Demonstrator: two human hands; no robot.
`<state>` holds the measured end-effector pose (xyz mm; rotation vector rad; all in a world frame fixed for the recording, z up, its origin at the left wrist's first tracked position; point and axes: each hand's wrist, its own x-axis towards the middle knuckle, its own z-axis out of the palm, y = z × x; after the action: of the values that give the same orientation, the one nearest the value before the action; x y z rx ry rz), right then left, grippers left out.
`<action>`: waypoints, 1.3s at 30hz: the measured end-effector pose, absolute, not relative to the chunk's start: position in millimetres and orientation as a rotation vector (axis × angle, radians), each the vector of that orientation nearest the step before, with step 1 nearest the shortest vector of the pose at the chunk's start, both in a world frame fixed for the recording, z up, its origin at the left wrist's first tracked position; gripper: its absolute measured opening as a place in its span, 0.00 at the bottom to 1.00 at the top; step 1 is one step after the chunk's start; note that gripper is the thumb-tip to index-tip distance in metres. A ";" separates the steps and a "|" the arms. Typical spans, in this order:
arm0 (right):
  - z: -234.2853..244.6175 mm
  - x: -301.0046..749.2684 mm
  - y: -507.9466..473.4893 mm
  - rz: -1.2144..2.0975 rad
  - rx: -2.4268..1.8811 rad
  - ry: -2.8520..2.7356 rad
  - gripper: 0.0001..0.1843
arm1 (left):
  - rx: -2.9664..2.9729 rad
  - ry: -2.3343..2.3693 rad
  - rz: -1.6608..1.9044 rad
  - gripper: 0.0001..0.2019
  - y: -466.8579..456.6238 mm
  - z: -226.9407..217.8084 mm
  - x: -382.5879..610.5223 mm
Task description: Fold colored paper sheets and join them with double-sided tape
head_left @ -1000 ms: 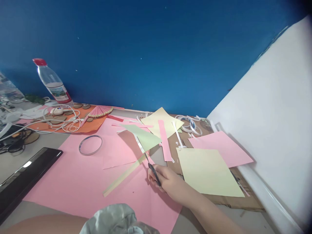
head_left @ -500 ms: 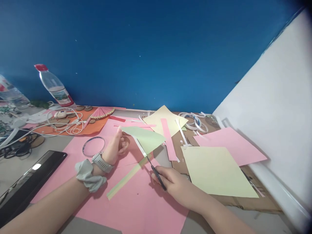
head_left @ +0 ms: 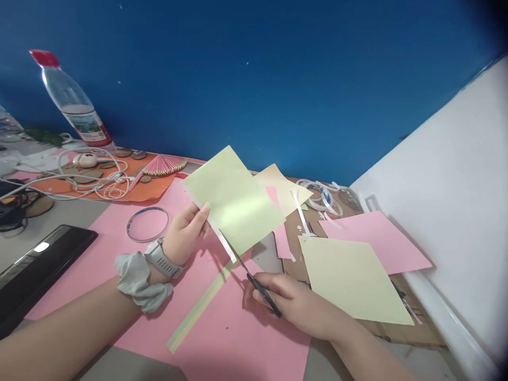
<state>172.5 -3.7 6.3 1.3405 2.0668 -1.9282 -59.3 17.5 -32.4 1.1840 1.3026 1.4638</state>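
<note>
person's r hand (head_left: 288,296) is wrapped round black scissors (head_left: 260,286), blades at the lower edge of a lt green sheet (head_left: 234,198); l hand (head_left: 184,235) pinches sheet's l edge w/ thumb on top, above pink paper (head_left: 242,328). bottle (head_left: 85,124) at back l.

Around the left wrist (head_left: 157,273) sits a grey watch-like band (head_left: 164,260) marked by a row of narrow slots; just behind it, a gathered grey-green scrunchie (head_left: 138,283). The right forearm (head_left: 351,336) and right hand (head_left: 288,299) are bare.
</note>
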 end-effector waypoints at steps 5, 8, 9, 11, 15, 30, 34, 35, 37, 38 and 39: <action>8.5 169.8 -2.3 -1.960 1.272 2.093 0.14 | 1.204 1.352 1.472 0.13 14.5 -26.6 -56.5; 7.9 168.7 -1.9 -2.008 1.228 2.101 0.14 | 1.202 1.368 1.479 0.14 13.7 -24.3 -54.7; 7.4 168.7 -1.9 -2.028 1.216 2.100 0.14 | 1.200 1.372 1.482 0.14 13.4 -23.8 -54.3; 6.3 168.8 -2.2 -2.049 1.201 2.092 0.13 | 1.198 1.376 1.488 0.14 12.9 -23.1 -53.5; 5.8 168.9 -2.6 -2.063 1.190 2.089 0.13 | 1.194 1.373 1.493 0.15 12.4 -23.3 -52.5; 9.8 170.4 -3.1 -2.142 1.082 2.093 0.20 | 1.191 1.330 1.470 0.14 13.0 -26.0 -52.2; 7.0 170.7 -2.4 -2.187 1.036 2.093 0.19 | 1.225 1.277 1.421 0.15 12.2 -26.3 -51.5; 6.4 170.6 -2.4 -2.201 1.034 2.087 0.19 | 1.235 1.264 1.411 0.15 12.0 -26.8 -51.6; 5.7 170.2 -2.5 -2.213 1.045 2.079 0.19 | 1.257 1.238 1.390 0.14 11.5 -27.8 -51.5; 5.6 170.1 -2.7 -2.212 1.059 2.079 0.20 | 1.269 1.227 1.379 0.14 11.1 -28.1 -51.4; 5.6 170.0 -2.9 -2.209 1.072 2.082 0.21 | 1.283 1.217 1.368 0.13 10.6 -28.2 -51.1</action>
<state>170.0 -2.9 5.6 1.0723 2.0818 -2.2089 -51.1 10.6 -28.2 1.2826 1.2167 1.3684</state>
